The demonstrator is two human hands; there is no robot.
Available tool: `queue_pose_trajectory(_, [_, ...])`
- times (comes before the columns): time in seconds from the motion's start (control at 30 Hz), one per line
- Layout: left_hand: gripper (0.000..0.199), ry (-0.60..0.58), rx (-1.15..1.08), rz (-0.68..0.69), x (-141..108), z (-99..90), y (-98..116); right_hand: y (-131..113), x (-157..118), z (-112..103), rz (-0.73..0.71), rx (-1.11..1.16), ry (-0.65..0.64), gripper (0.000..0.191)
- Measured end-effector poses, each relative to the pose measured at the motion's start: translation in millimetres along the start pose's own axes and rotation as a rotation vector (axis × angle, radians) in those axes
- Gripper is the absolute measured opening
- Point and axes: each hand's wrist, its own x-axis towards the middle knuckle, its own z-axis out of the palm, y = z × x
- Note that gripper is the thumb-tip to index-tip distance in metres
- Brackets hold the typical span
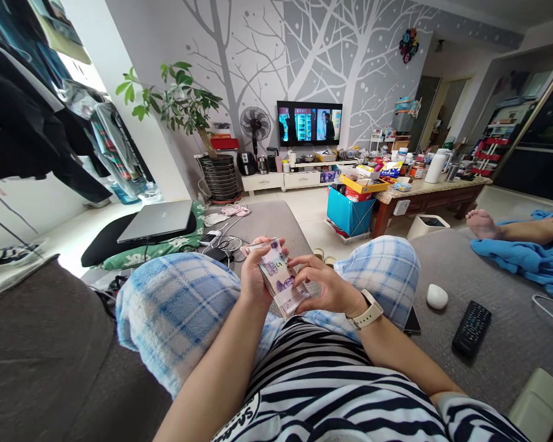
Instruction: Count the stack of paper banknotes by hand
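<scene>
A stack of banknotes (pixel 281 277), pale with purple print, is held above my lap between both hands. My left hand (pixel 254 273) wraps around the stack's left side and far end, with its thumb along the edge. At the right side, my right hand (pixel 325 283) has its fingers bent over the face of the top note and its thumb at the near end. A beige watch band circles my right wrist. Below the hands are my legs in blue and white plaid trousers (pixel 184 307).
On the sofa (pixel 442 362) to my right lie a remote control (pixel 472 329) and a small white case (pixel 437 296). Another person's bare foot (pixel 482 223) rests beyond them. A closed laptop (pixel 156 221) and cables lie to my left. A crowded table (pixel 424 193) stands ahead.
</scene>
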Motion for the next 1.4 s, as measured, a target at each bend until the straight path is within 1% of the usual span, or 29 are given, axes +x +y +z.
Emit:
queue_pose_trajectory(0.27, [0.027,-0.002,-0.003,0.02,1.3,-1.2,-0.6,-1.9,-1.2,1.0,0.0,0.003,0.015,0.033])
queue_pose_trajectory(0.4, [0.031,0.026,0.002,0.032,0.3,-0.5,-0.9,-1.7,-0.5,1.0,-0.01,0.0,-0.009,0.036])
queue_pose_trajectory(0.5, [0.034,0.034,0.01,0.015,-0.5,0.5,-1.3,-0.6,-0.3,0.7,-0.007,0.0,0.006,0.037])
queue_pose_trajectory(0.73, [0.035,0.04,0.007,-0.014,-1.5,2.3,-1.4,1.0,-0.8,-0.1,0.02,0.009,-0.015,0.04])
queue_pose_trajectory(0.93, [0.036,0.054,-0.013,-0.013,-0.1,0.9,-3.0,3.0,-0.5,1.7,0.002,-0.01,0.032,0.035])
queue_pose_trajectory(1.23, [0.04,0.106,-0.019,0.004,0.9,0.8,-4.1,2.3,-1.1,2.9,-0.006,-0.052,0.028,0.036])
queue_pose_trajectory(1.4, [0.039,0.109,-0.022,0.012,0.3,2.3,-4.0,3.4,-1.8,3.6,-0.008,-0.061,0.049,0.033])
